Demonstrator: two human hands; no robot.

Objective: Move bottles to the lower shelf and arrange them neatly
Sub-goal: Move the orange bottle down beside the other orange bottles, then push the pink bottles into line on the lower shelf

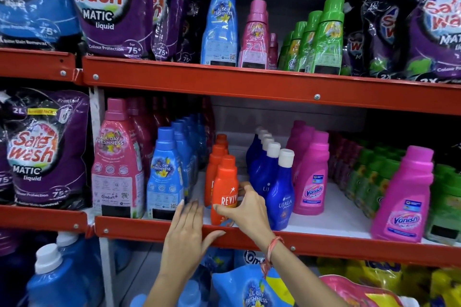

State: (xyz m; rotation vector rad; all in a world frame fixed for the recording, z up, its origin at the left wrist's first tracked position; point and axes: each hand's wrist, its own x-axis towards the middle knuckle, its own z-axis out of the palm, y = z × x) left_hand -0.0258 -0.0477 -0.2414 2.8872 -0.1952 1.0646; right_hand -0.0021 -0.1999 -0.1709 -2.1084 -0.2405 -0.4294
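An orange Revive bottle [225, 182] stands at the front of the middle shelf [324, 242], first in a row of orange bottles [219, 147]. My right hand [245, 207] wraps its fingers around this front bottle's lower half. My left hand [185, 229] lies flat with fingers apart on the shelf's red front edge, just left of the bottle, holding nothing. On the upper shelf [249, 82] stand a tall blue bottle [220, 22], pink bottles [255, 37] and green bottles [319, 40].
Left of the orange row stand blue bottles [166, 174] and a big pink bottle [116, 164]. To the right are dark blue Ujala bottles [279, 189], pink Vanish bottles [311, 177] and green bottles [369, 182]. Purple detergent pouches [45, 152] fill the sides.
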